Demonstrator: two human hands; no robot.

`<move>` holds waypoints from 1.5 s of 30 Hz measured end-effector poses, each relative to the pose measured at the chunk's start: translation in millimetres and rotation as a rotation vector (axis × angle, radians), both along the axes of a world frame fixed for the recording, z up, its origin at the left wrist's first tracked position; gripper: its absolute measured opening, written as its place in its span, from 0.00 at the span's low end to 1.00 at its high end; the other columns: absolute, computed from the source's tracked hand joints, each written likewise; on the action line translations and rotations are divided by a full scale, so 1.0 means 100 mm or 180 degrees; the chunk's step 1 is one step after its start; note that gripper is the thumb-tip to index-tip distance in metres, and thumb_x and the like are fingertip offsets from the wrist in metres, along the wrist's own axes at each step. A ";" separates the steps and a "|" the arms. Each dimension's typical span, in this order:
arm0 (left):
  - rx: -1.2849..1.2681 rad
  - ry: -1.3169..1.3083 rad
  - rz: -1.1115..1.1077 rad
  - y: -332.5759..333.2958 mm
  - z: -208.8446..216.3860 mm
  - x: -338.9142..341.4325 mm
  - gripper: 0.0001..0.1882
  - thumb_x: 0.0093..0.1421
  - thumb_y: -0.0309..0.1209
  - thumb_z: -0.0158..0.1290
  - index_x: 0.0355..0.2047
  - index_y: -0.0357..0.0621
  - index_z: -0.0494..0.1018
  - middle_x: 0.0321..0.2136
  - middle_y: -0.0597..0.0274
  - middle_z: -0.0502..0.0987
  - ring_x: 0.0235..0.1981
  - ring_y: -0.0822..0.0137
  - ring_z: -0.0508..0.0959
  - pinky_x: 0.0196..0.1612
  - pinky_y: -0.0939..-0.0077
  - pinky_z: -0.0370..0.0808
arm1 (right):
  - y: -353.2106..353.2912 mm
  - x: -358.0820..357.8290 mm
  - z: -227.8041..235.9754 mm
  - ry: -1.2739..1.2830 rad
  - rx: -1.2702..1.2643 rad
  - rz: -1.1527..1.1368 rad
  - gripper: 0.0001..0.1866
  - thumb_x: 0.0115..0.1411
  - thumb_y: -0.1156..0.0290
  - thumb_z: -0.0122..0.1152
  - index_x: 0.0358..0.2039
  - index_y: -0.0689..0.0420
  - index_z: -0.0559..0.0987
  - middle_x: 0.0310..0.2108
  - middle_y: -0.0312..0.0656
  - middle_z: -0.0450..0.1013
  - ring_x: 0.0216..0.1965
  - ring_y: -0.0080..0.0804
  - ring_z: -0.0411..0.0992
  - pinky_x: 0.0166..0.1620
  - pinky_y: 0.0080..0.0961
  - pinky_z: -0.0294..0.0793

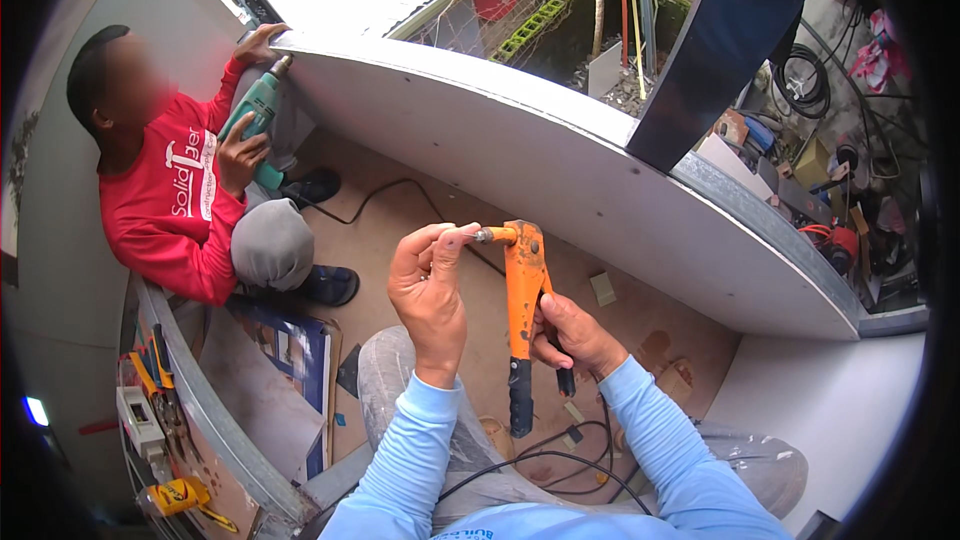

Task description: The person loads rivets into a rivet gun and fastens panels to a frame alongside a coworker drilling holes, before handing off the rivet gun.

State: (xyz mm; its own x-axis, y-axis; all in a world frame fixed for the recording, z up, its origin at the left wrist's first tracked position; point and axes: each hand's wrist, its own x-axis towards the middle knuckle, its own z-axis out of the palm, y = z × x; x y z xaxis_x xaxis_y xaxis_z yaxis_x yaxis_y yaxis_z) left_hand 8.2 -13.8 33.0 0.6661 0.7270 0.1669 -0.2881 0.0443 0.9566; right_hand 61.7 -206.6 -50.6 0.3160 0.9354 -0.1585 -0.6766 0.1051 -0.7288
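In the middle is an orange hand riveter with worn paint and black grips, its nose pointing left. My right hand is closed around one of its handles, and the two handles are spread apart. My left hand is raised beside the nose, thumb and fingertips pinched together right at the tip. Whatever lies between those fingertips is too small to make out. To the left, a co-worker in a red shirt crouches with a green power drill, its bit end near the top of the low white panel.
The white panel curves along the far side, below a dark post. Black cable loops across the floor near my legs. Pliers and a yellow bottle sit at lower left. Tools and cords clutter the far right.
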 end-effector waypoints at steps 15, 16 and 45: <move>0.0756 0.1239 -0.0817 -0.21 0.14 -0.15 0.18 0.72 0.42 0.63 0.43 0.37 0.81 0.25 0.74 0.77 0.25 0.79 0.71 0.29 0.77 0.67 | -0.03 0.10 -0.18 0.0340 0.0062 -0.0261 0.31 0.79 0.37 0.40 0.49 0.56 0.74 0.30 0.35 0.76 0.11 0.14 0.62 0.18 0.17 0.65; 0.1430 0.2041 -0.1216 -0.28 0.25 -0.20 0.18 0.69 0.43 0.65 0.40 0.37 0.80 0.21 0.69 0.76 0.22 0.75 0.72 0.28 0.74 0.68 | 0.00 0.13 -0.16 0.0416 0.0187 -0.0280 0.31 0.79 0.37 0.40 0.48 0.55 0.75 0.29 0.35 0.76 0.11 0.14 0.62 0.18 0.17 0.65; 0.2939 0.2937 -0.1443 -0.21 0.36 -0.58 0.20 0.62 0.41 0.67 0.28 0.35 0.76 0.18 0.48 0.77 0.21 0.48 0.81 0.27 0.56 0.76 | 0.03 0.22 -0.80 0.0191 0.0106 0.0147 0.38 0.71 0.30 0.52 0.50 0.58 0.82 0.26 0.31 0.71 0.18 0.13 0.61 0.21 0.15 0.62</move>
